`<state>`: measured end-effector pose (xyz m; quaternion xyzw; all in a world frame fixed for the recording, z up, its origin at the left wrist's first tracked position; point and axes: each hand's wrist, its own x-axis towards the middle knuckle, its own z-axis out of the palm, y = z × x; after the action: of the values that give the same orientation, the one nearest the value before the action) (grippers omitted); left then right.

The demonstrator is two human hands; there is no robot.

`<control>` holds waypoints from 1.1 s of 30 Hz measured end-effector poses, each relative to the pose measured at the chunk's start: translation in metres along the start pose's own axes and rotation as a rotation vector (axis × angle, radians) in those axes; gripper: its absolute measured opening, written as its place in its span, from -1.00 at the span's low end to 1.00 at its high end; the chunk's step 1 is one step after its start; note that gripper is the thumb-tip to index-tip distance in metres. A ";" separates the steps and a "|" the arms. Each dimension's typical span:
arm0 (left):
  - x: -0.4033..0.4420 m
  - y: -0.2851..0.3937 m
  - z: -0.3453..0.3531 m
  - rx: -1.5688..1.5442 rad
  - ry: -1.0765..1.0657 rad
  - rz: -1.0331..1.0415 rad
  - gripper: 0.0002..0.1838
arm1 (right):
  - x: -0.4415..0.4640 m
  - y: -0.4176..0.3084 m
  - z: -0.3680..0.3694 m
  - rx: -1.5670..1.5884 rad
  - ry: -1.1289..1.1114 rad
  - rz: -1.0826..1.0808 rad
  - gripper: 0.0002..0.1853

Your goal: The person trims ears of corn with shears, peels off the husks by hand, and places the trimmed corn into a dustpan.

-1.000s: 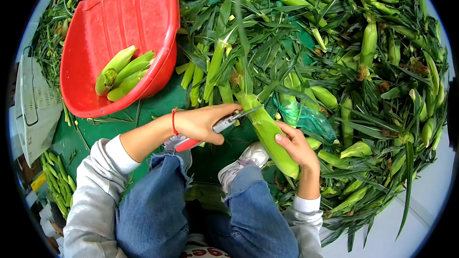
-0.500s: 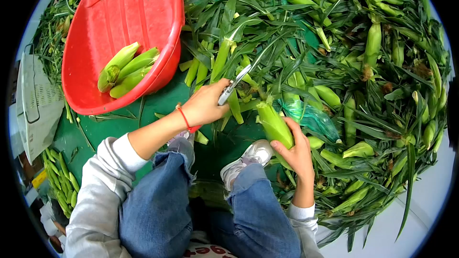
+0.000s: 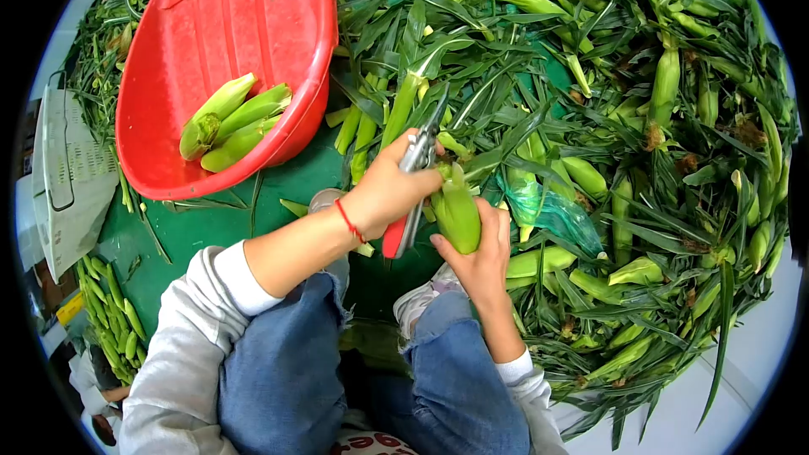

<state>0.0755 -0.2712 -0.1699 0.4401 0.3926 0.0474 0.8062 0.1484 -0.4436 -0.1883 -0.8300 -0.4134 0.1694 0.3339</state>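
Note:
My left hand [image 3: 389, 190], with a red cord round its wrist, is closed round pruning shears [image 3: 413, 164]. Their dark blades point up and away, and a red handle end sticks out below the palm. My right hand [image 3: 482, 253] grips a green ear of corn in its husk [image 3: 458, 215], cut end up. The fingertips of my left hand are at the top of this ear and seem to touch it. Three husked ears [image 3: 240, 118] lie in the red plastic scoop [image 3: 227, 21] at the upper left.
A large heap of corn ears and leaves [image 3: 657, 160] spreads over the right and back of the green floor [image 3: 295, 168]. A green plastic bag [image 3: 556, 215] lies in it. At the left are a white basket [image 3: 76, 160] and a pile of green pods [image 3: 109, 312]. My shoes are below my hands.
My left hand has moved right with the shears, up to the top of the ear. My right hand has brought the ear left and tilted it more upright. The red handle now shows.

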 end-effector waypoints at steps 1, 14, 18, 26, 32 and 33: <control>-0.001 0.011 0.002 -0.064 0.019 -0.125 -0.68 | 0.000 0.000 0.005 0.086 0.025 0.028 -0.28; -0.017 0.024 0.028 -0.351 -0.014 0.014 -0.55 | 0.040 -0.026 0.014 1.110 0.258 0.204 -0.63; -0.014 0.029 0.022 -0.606 -0.068 -0.066 -0.57 | 0.048 -0.031 0.008 1.527 0.314 0.322 -0.53; -0.010 0.024 0.011 -0.675 -0.203 -0.017 -0.58 | 0.053 -0.020 0.010 1.232 0.152 0.177 -0.43; -0.010 0.019 -0.001 0.135 -0.194 0.268 -0.51 | 0.058 -0.017 -0.025 0.339 -0.225 0.048 -0.35; -0.011 0.016 -0.002 0.383 -0.132 0.355 -0.45 | 0.056 -0.018 -0.027 0.228 -0.246 0.021 -0.35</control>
<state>0.0705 -0.2645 -0.1519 0.6487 0.2575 0.0840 0.7113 0.1865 -0.4024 -0.1571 -0.7641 -0.4203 0.3190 0.3712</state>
